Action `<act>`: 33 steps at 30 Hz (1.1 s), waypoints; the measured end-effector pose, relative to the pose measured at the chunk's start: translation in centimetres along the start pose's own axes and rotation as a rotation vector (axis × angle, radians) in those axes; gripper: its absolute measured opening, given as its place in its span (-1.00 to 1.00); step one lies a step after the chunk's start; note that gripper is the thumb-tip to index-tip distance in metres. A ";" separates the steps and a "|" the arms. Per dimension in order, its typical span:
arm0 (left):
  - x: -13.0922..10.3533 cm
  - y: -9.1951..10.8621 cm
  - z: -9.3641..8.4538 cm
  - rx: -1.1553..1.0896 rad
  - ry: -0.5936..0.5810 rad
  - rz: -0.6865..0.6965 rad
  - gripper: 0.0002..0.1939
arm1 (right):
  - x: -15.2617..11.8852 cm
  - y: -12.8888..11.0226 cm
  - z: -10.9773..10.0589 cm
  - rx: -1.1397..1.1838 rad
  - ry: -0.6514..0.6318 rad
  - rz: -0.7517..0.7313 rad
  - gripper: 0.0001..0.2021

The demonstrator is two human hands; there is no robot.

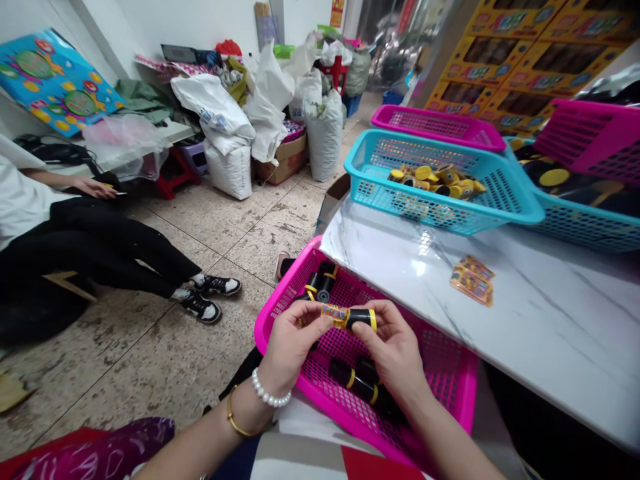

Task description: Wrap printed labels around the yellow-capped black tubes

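Note:
Between both hands is a small black and yellow plastic tube (361, 319) with a colourful printed label at its left end. My left hand (293, 333) pinches the labelled end between thumb and fingers. The black end with the yellow rim is gripped by my right hand (393, 347). Directly below the hands, a pink basket (450, 373) holds several similar black tubes (353, 379) with yellow bands. On the marble-patterned table (400, 253) lie some printed stickers (473, 280), to the right of my hands.
A blue basket (445, 212) with yellow pieces (445, 180) stands on the table, beside another blue basket (590, 220). Stacked yellow boxes (515, 67) rise behind. At left a seated person (100, 233) stretches their legs across the floor. White sacks (225, 140) line the wall.

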State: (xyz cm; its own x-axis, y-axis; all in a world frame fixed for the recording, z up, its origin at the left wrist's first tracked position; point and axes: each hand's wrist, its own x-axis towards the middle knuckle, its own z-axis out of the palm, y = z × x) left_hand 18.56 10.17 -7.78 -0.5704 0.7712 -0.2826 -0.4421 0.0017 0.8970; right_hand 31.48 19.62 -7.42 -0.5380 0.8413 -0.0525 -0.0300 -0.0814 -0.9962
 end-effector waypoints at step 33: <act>0.0 0.7 -0.5 -0.215 -0.276 -0.230 -0.61 | -0.7 0.6 0.2 -0.187 -0.116 -0.197 -0.69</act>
State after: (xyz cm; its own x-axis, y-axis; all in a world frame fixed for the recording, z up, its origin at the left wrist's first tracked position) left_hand 17.88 9.89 -7.30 -0.2458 0.9081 -0.3390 -0.6873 0.0834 0.7216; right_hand 31.63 18.88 -7.92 -0.6299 0.7639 0.1403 0.0065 0.1859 -0.9826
